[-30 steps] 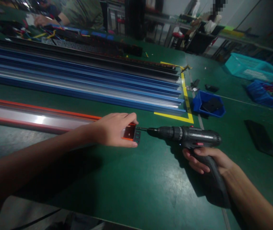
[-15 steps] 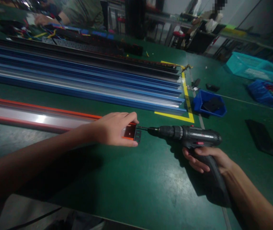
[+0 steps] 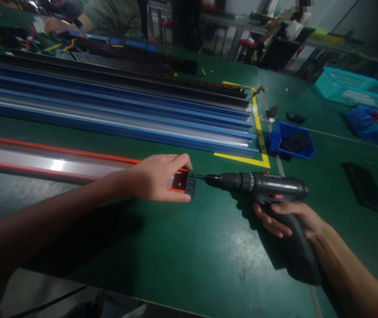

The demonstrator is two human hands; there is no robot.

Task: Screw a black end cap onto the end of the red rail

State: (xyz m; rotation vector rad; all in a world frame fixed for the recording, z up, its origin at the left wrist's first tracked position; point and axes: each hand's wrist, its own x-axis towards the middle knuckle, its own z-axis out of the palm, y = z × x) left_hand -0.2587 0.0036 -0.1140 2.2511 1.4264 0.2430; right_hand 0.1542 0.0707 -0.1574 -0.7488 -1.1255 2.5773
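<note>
A long orange-edged metal profile (image 3: 59, 164) lies along the green table, with a black end cap (image 3: 191, 187) at its right end. My left hand (image 3: 159, 179) grips the profile across its top just behind the cap, thumb and fingers on either side. In my right hand (image 3: 285, 218) is a black cordless drill (image 3: 271, 187), held by the handle and pointing left. Its long bit (image 3: 198, 176) reaches the upper part of the end cap. The tip's exact contact is too small to make out.
Several blue profiles (image 3: 126, 119) lie behind, beside yellow tape (image 3: 263, 145). To the right are a blue bin (image 3: 291, 145), a dark flat piece (image 3: 366, 187), a teal basket (image 3: 357, 88) and another blue bin (image 3: 371, 128). Across the table, a co-worker's hand (image 3: 58, 26) is near wires.
Almost nothing differs. The view has shifted slightly; both hands, the drill and the profile hold the same positions relative to each other.
</note>
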